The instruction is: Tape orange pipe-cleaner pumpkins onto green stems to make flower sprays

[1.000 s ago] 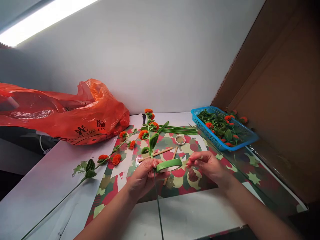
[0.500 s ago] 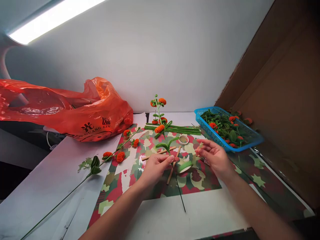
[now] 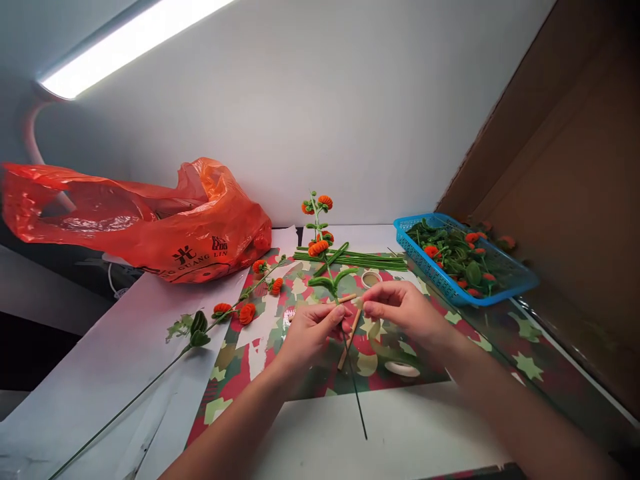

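Note:
My left hand is closed, thumb and fingers pinching the stem of an upright artificial flower stalk. Fuzzy orange blooms and green leaves sit along its upper part, and the thin dark wire slants down below the hand. Just to the right, my right hand pinches the pale end of a green tape strip close to the stem. Under that hand the strip runs, blurred, to a tape roll near the mat's front edge.
A finished-looking flower stalk lies at left, by a red plastic bag. Green fuzzy stems lie behind my hands, near another tape ring and wooden sticks. A blue basket of flowers and leaves stands right, before a cardboard panel.
My right hand has moved left, bringing the tape end close to the stem. The green tape roll has shifted right and toward me. My left hand keeps its hold, and the view has shifted slightly.

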`<state>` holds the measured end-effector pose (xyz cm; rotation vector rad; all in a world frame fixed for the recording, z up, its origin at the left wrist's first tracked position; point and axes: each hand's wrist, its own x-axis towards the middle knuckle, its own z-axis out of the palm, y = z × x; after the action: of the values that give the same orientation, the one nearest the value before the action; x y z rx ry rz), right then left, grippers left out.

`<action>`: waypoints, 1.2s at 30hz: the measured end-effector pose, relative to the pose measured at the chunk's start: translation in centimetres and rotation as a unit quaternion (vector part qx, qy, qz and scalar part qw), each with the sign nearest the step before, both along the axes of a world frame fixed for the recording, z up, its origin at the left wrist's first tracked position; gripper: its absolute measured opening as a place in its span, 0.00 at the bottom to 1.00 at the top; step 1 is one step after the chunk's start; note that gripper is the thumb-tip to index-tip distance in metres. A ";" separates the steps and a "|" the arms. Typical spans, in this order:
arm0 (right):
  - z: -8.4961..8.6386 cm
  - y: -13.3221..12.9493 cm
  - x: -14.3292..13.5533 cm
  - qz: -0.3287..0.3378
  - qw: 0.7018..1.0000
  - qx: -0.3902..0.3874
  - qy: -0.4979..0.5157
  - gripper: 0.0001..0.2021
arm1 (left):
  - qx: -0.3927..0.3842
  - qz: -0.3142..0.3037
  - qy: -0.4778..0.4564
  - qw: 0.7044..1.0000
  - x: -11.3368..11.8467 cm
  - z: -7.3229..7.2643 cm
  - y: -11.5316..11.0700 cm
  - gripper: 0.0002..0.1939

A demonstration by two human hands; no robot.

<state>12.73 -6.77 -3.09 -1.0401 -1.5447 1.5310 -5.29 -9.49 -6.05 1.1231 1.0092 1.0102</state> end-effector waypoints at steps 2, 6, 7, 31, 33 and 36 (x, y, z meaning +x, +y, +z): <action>0.2 0.0 -0.5 0.038 0.999 -0.018 0.002 0.11 | 0.015 -0.008 -0.014 1.000 -0.1 0.1 -0.2 0.17; 0.3 0.3 -1.1 0.071 0.997 -0.028 0.008 0.15 | 0.037 -0.011 -0.022 0.999 -0.2 -0.1 -0.6 0.18; 0.2 0.4 -1.3 0.072 0.997 -0.028 0.011 0.15 | 0.037 -0.005 -0.028 0.999 -0.2 -0.1 -0.7 0.18; -1.1 0.5 -3.8 0.149 0.978 -0.067 0.132 0.11 | 0.037 0.041 -0.029 0.998 -0.4 -1.4 -1.2 0.22; -1.0 0.5 -3.8 0.140 0.981 -0.056 0.125 0.11 | 0.033 0.035 -0.058 0.997 -0.3 -1.4 -1.3 0.20; -1.2 0.6 -4.0 0.094 0.989 -0.037 0.111 0.10 | 0.021 0.040 -0.082 0.996 -0.1 -1.4 -1.4 0.18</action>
<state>8.77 -6.20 -4.28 -0.7512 -1.4723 1.7802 -5.41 -10.90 -7.49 1.0231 0.9113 1.1739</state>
